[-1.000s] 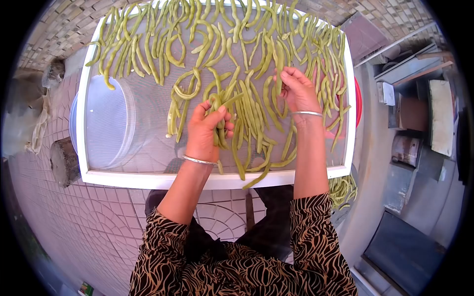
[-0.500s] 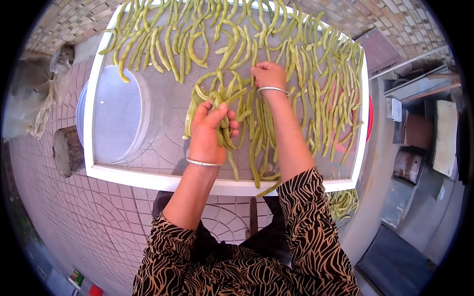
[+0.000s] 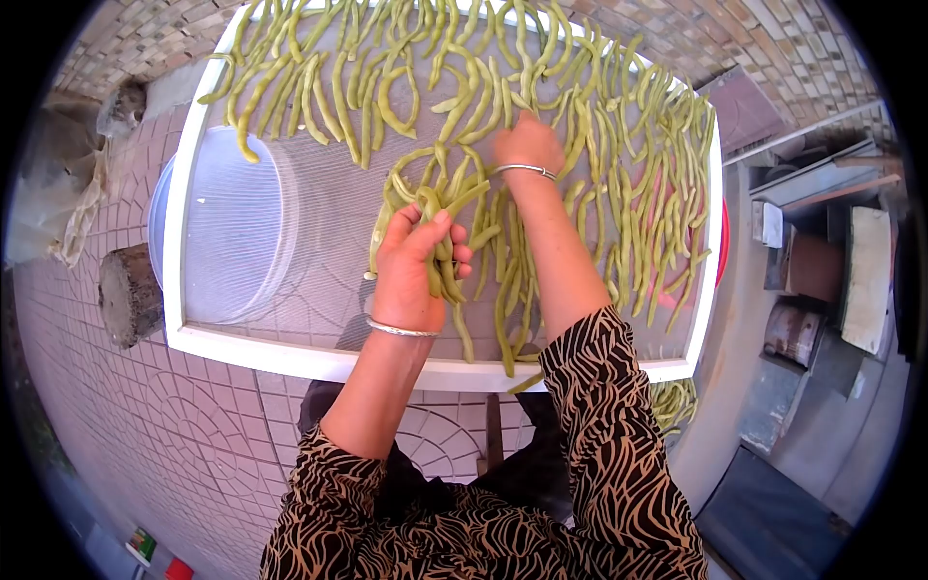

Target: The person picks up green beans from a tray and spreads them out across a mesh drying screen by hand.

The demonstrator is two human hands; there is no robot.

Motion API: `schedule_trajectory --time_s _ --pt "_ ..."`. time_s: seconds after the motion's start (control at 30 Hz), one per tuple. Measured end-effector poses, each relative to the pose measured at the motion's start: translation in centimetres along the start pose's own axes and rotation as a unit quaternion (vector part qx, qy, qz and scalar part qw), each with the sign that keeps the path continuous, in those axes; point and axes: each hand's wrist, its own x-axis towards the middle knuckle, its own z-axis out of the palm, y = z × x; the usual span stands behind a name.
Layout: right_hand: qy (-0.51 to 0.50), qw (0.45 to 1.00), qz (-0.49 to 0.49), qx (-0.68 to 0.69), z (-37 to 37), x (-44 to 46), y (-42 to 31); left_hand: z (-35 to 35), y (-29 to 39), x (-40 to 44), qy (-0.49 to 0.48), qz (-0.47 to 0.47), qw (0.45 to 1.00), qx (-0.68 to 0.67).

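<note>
Long green beans (image 3: 343,101) lie in rows on a white-framed mesh screen (image 3: 261,356). My left hand (image 3: 414,261) is closed around a small bunch of beans (image 3: 445,249) above the screen's near middle. Farther forward and to the right, my right hand (image 3: 529,145) reaches down among the beans, its fingers curled together. Its fingertips are mostly hidden, and what they hold cannot be made out. Between and below the hands, a looser pile of beans (image 3: 507,309) lies on the mesh, some reaching the near frame edge.
A pale round basin (image 3: 242,232) shows through the mesh at left, and a red one (image 3: 724,237) peeks out at right. More beans (image 3: 674,401) lie below the near right corner. A log stump (image 3: 130,295) stands at left, a brick wall (image 3: 793,48) behind.
My right hand has moved left and then a little farther forward, away from the bean it held upright at right. My left hand still holds its bunch. The whole view has shifted slightly.
</note>
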Motion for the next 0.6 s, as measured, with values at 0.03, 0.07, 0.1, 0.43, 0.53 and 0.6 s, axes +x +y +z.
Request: schedule_trajectory --time_s 0.03,0.07,0.1,0.43,0.53,0.6 --pt "0.007 1.0 0.002 0.008 0.2 0.2 0.3 -0.1 0.0 0.0 0.001 0.001 1.0 -0.001" --pt "0.013 1.0 0.004 0.016 0.5 0.4 0.6 -0.1 0.0 0.0 0.001 0.001 1.0 -0.001" --pt "0.016 1.0 0.002 0.013 0.5 0.3 0.7 -0.1 0.0 0.0 0.002 -0.001 1.0 0.0" --pt "-0.139 0.941 -0.052 0.303 -1.4 -2.5 2.2 0.1 0.3 0.0 0.012 0.002 0.999 -0.035" --pt "-0.397 0.78 -0.045 0.482 -3.0 -5.1 2.8 -0.3 0.5 0.1 0.005 0.013 0.999 -0.032" --pt "-0.451 0.713 -0.063 0.533 -4.0 -6.9 2.6 -0.4 0.8 0.2 -0.006 0.024 0.999 -0.027"
